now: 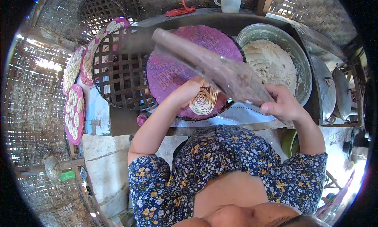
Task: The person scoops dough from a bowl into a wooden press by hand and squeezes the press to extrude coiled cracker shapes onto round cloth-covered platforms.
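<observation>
My right hand (280,103) is closed around the near end of a long wooden press (232,75), its thumb along the edge. The press slants up to the left, with its far end blurred. My left hand (193,90) is curled against the underside of the press; its fingertips are partly hidden there. Pale dough strands (212,95) run from beneath the press down into a coiled round of dough strands (202,105). This round lies near the front edge of a purple round mat (169,79) with faded lettering.
A large basin of pale dough (271,63) stands to the right. Left of the mat is a dark woven tray (118,75). Pink mats with several coiled rounds (74,114) lean farther left. A plastic jug (231,0) and a red bag (181,9) are at the back.
</observation>
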Motion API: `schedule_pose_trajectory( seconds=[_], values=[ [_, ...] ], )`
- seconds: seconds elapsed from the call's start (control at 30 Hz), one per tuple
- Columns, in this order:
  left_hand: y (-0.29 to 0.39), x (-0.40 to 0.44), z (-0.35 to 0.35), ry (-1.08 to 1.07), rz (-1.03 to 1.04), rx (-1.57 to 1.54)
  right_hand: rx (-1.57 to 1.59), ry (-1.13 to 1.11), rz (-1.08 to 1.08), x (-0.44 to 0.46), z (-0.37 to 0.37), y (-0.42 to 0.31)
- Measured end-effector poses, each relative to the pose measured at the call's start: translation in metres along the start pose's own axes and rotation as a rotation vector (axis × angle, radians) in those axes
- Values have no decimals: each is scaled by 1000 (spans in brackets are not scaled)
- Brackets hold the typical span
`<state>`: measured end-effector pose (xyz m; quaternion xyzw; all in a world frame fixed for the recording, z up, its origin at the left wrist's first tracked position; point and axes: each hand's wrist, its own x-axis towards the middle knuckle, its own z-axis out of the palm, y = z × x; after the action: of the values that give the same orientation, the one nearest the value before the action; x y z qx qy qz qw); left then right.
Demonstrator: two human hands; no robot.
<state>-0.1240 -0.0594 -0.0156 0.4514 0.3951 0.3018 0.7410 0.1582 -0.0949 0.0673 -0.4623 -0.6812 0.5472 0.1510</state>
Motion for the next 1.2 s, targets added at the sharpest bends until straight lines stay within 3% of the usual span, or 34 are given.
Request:
schedule_pose_trajectory(
  seconds=[0.03, 0.13, 0.23, 0.27, 0.37, 0.47, 0.57, 0.63, 0.7, 0.73, 0.77, 0.83, 0.87, 0.9, 1.07, 1.2],
  values=[
    [-4, 4, -10, -53, -34, 48, 35, 23, -9, 2, 0, 2],
    [-13, 9, -36, 26, 122, 647, 117, 80, -26, 6, -1, 7],
    [-19, -10, -31, 238, 226, 1181, 158, 112, -22, 8, -3, 6],
    [-13, -21, -25, 238, 212, 1074, 165, 113, -19, 8, -5, 5],
    [-14, -33, -29, 195, 454, 1484, 181, 117, -28, 8, -7, 2],
    [-7, -39, -34, 297, 516, 1740, 150, 94, -29, 11, -11, 2],
    [2, -39, -53, 802, 617, 1747, 166, 41, -49, 17, -6, -7],
    [30, -16, -71, 667, 674, 98, 212, -33, -61, 26, 6, -20],
    [72, -44, -64, 98, 767, -801, 265, -144, -57, 36, 22, -34],
    [87, -49, -64, -102, 800, -776, 244, -186, -49, 44, 28, -36],
    [96, -51, -67, -23, 862, -829, 270, -254, 11, 52, 32, -35],
    [85, -41, -108, -100, 1002, -773, 313, -390, 132, 72, 39, -35],
    [85, -43, -112, -12, 1011, -723, 286, -404, 166, 79, 42, -39],
    [80, -42, -119, -183, 1022, -852, 245, -388, 177, 87, 45, -43],
    [51, -47, -135, 133, 1074, -918, 74, -358, 166, 122, 60, -41],
    [48, -66, -132, 199, 1044, -943, 22, -378, 195, 117, 66, -49]
  ],
)
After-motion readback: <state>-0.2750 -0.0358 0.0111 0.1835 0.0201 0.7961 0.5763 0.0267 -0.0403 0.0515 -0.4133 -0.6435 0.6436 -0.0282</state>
